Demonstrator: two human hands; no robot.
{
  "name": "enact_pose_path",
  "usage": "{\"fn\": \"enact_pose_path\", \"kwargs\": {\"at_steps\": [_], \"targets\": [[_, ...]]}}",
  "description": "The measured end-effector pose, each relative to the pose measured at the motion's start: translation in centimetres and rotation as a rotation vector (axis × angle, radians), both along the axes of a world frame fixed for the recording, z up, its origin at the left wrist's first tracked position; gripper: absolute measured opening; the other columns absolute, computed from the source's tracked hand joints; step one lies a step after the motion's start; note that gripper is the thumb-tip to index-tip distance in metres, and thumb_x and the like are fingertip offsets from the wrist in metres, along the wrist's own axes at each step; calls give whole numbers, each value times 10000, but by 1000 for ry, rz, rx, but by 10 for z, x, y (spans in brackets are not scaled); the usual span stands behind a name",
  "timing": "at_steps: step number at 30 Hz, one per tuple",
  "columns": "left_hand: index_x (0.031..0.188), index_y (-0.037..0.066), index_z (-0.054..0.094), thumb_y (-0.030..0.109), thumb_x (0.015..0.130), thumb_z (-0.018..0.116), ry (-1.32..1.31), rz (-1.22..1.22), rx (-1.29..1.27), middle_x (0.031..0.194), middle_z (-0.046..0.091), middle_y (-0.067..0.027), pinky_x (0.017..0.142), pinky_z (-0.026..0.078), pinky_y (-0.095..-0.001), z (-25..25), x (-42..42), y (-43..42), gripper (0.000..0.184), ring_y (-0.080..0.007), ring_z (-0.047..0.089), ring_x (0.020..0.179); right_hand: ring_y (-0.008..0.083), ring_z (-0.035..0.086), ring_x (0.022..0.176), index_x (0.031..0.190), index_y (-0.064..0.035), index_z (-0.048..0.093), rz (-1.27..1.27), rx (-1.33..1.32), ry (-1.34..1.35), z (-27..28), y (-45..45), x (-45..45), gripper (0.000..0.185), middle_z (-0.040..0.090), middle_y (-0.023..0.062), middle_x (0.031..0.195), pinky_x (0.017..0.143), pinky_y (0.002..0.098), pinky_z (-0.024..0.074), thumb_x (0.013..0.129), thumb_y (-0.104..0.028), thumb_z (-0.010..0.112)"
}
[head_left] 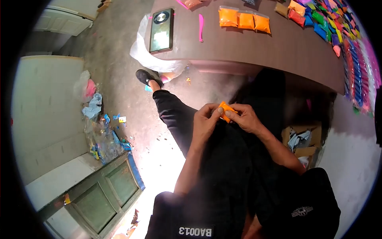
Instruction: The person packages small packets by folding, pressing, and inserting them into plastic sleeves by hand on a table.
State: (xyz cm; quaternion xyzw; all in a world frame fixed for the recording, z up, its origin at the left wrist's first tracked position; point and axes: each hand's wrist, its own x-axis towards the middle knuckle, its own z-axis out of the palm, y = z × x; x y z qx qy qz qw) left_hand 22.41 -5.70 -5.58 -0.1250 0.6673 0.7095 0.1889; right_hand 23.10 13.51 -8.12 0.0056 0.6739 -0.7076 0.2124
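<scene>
Over my lap, both hands pinch a small orange packet [226, 110] between thumbs and fingers. My left hand [207, 116] grips its left side, and my right hand [243, 116] has its right side; part of the packet is hidden behind the fingers. On the table [246, 51] in front lie three similar orange packets [246, 22] in a row. A pink plastic knife-like tool [201, 28] is to their left. Further left, a phone [161, 31] rests near the table's edge.
Many colourful small packets [318, 20] are heaped at the table's far right, beside long wrapped strips [360, 71]. A clear plastic bag [145, 51] hangs at the left table edge. Torn wrappers [105, 135] litter the floor at left. A cardboard box [308, 143] stands under the table.
</scene>
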Motion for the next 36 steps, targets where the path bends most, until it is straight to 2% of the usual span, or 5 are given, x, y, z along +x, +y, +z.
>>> {"fn": "enact_pose_path", "kwargs": {"at_steps": [5,8,19,26,36], "targets": [[1082,-56,726,135,1003,726,-1,-55,22,946,744,-59,807,536,-249,0,-6,0,207,-104,669,874,86,624,789,1133,31,743,-52,31,1,0,0,0,266,709,37,896,721,263,518,1020,-203,683],[1080,-27,734,169,998,742,62,-41,-9,902,712,-28,750,513,-219,2,-7,3,213,-83,634,796,88,625,804,1131,40,740,-42,19,-1,-3,3,-1,280,711,48,910,725,272,521,1016,-209,684],[1099,-15,737,220,996,757,-4,-22,26,888,713,-26,729,519,-218,4,-2,5,257,-83,648,766,81,657,864,1127,34,747,-98,-132,-30,-4,1,0,259,736,34,955,770,247,541,1025,-198,696],[1096,-8,736,209,987,759,-55,-101,18,887,711,-25,751,515,-213,5,-2,6,244,-86,653,784,99,670,905,1146,34,738,-137,-32,75,-15,6,-2,259,744,41,1007,819,260,551,1017,-189,709],[1097,-15,730,272,970,777,-101,-152,-16,894,707,-20,749,492,-217,5,1,12,317,-77,624,782,77,658,887,1111,22,744,-251,-264,-105,-14,6,0,234,729,20,996,805,242,549,1022,-192,711]]}}
